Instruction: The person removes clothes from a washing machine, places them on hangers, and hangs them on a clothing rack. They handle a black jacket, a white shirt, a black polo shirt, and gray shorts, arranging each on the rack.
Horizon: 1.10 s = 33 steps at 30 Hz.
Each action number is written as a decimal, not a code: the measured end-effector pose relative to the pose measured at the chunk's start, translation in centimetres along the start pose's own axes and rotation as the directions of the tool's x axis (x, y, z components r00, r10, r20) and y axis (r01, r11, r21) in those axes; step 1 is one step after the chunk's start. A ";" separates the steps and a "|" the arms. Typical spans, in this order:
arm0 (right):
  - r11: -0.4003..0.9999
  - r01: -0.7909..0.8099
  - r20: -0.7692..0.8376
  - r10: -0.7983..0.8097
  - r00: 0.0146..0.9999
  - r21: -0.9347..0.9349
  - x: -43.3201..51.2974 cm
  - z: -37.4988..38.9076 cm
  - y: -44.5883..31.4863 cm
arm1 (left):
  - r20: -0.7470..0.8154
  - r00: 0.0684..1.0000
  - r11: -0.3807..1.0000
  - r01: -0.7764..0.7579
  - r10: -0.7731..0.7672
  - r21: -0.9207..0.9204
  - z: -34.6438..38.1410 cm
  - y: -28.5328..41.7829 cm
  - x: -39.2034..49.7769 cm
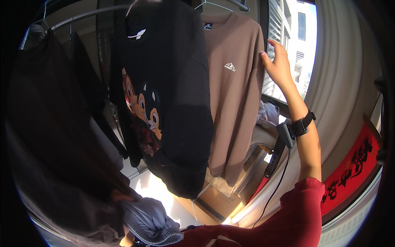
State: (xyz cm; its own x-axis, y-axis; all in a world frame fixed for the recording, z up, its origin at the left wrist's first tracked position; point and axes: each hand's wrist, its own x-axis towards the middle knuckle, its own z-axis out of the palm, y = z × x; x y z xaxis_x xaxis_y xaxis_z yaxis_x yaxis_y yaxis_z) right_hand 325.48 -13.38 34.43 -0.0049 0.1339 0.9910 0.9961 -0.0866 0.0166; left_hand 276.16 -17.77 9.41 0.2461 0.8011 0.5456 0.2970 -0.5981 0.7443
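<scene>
My right hand [277, 63] is raised beside the shoulder of a brown long-sleeved sweatshirt [234, 92]. Its thumb and fingers are apart with nothing between them. The thumb tip overlaps the sleeve's edge; contact is unclear. That sweatshirt hangs from a thin hanger [213, 3] and has a small white mountain print. Left of it hangs a black sweatshirt [185, 86] with cartoon chipmunks. Low on the left, my left hand [119, 195] is in shadow and mostly hidden by cloth. Its visible fingers close on a bunched blue-grey garment [148, 216] with an elastic edge.
A metal clothes rail [92, 13] runs overhead. A large dark garment [55, 123] fills the left side. Cardboard boxes [220, 197] stand below, near a pale curtain [339, 61] and a window [301, 27]. A cable [276, 191] trails from the device on my right wrist.
</scene>
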 end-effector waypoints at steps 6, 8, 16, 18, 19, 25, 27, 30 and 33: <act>0.994 0.045 -0.123 -0.033 0.992 0.099 6.1 4.2 0.4 | -0.009 1.000 0.998 -0.025 0.024 -0.050 1.6 1.7 0.6; 0.988 -0.051 -0.013 0.053 0.998 0.145 7.7 5.3 -0.2 | -0.060 0.998 0.998 -0.020 0.017 -0.056 2.0 2.1 0.5; 0.707 -0.458 0.483 0.185 0.855 0.539 12.3 5.4 -1.2 | -0.211 0.961 0.935 0.096 -0.176 -0.343 2.1 4.4 -0.2; 0.629 -0.544 0.568 0.190 0.800 0.555 12.9 5.4 -1.7 | -0.201 0.958 0.924 0.120 -0.203 -0.362 1.8 4.5 -0.2; 0.571 -0.584 0.598 0.193 0.778 0.577 13.1 5.5 -2.0 | -0.206 0.958 0.928 0.116 -0.198 -0.354 1.8 4.4 -0.2; 0.159 -0.517 0.463 0.282 0.840 0.841 13.2 6.7 -5.2 | -0.301 0.949 0.972 0.023 -0.095 -0.235 1.7 3.6 -0.1; 0.065 -0.468 0.427 0.315 0.847 0.881 12.8 5.5 -5.8 | -0.308 0.950 0.979 -0.019 -0.046 -0.204 2.0 3.5 0.3; 0.063 -0.420 0.371 0.364 0.854 0.905 10.3 1.5 -5.7 | -0.145 0.988 0.966 0.010 -0.049 -0.258 2.9 3.7 1.3; 0.067 -0.449 0.372 0.461 0.806 0.891 4.2 -4.2 -4.8 | 0.272 0.946 0.913 -0.056 0.179 -0.405 4.5 3.9 3.2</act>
State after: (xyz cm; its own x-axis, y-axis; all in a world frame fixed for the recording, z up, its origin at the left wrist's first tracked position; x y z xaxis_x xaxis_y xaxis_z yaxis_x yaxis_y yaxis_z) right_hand 320.26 -16.51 39.10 0.4884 0.4347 0.7567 0.1470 0.8137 -0.5623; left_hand 282.28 -17.58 12.32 0.5369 0.6450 0.5439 -0.1165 -0.5818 0.8049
